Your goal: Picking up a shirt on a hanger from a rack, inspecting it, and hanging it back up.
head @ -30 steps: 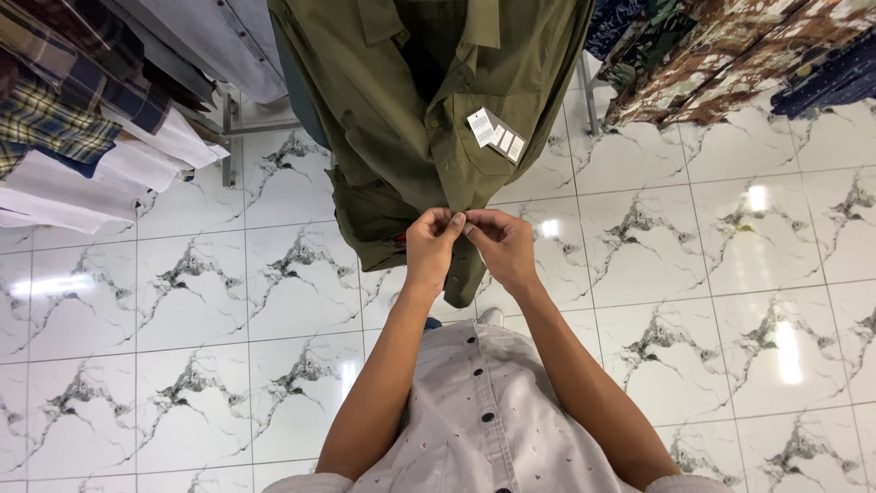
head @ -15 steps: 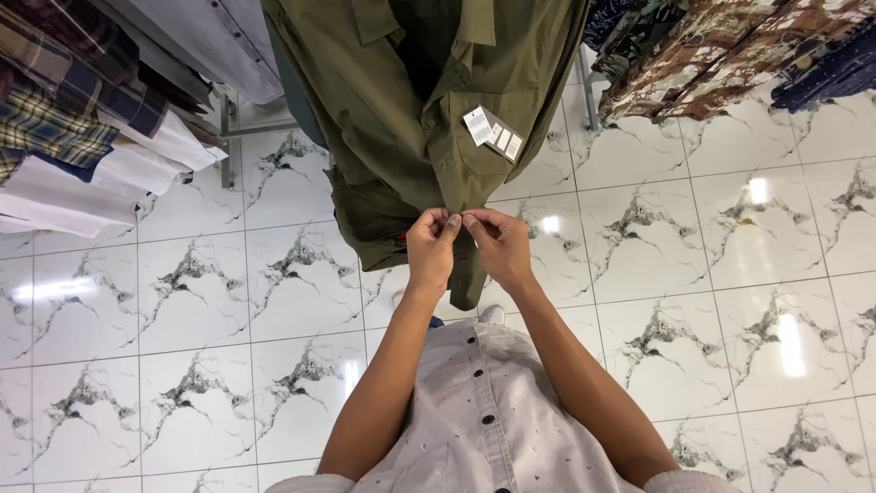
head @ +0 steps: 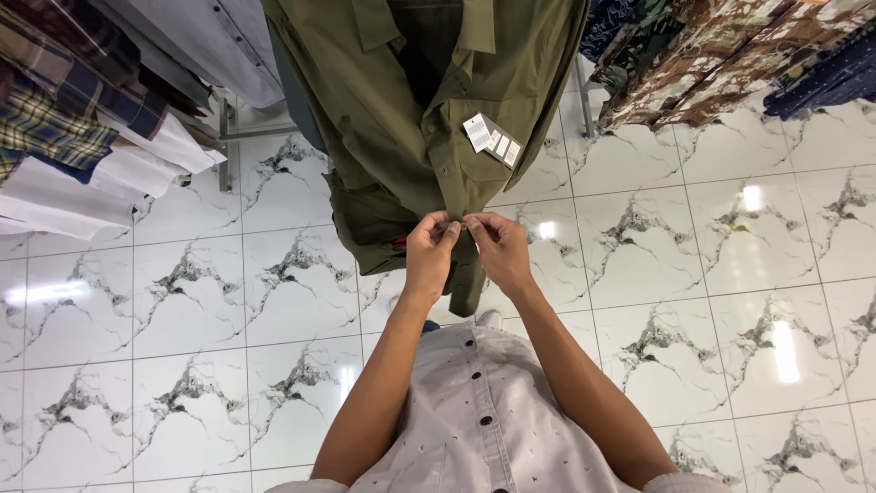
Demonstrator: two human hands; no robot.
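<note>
An olive green shirt (head: 411, 119) hangs in front of me with white paper tags (head: 491, 139) dangling from its chest. My left hand (head: 429, 254) and my right hand (head: 497, 248) meet at the shirt's front placket near the hem. Both pinch the fabric edges together at a button, fingertips almost touching. Below the hands the shirt's tail hangs free. My own pale dotted shirt with dark buttons (head: 479, 420) fills the bottom of the view.
Plaid and white shirts (head: 82, 137) hang on a rack at the upper left. Patterned brown and blue garments (head: 721, 64) hang at the upper right. A white marble-look tiled floor (head: 182, 347) lies below, and a metal rack leg (head: 224, 137) stands behind the green shirt.
Both hands stay pinched at the same spot on the placket; the fingers shift slightly and the shirt sways a little.
</note>
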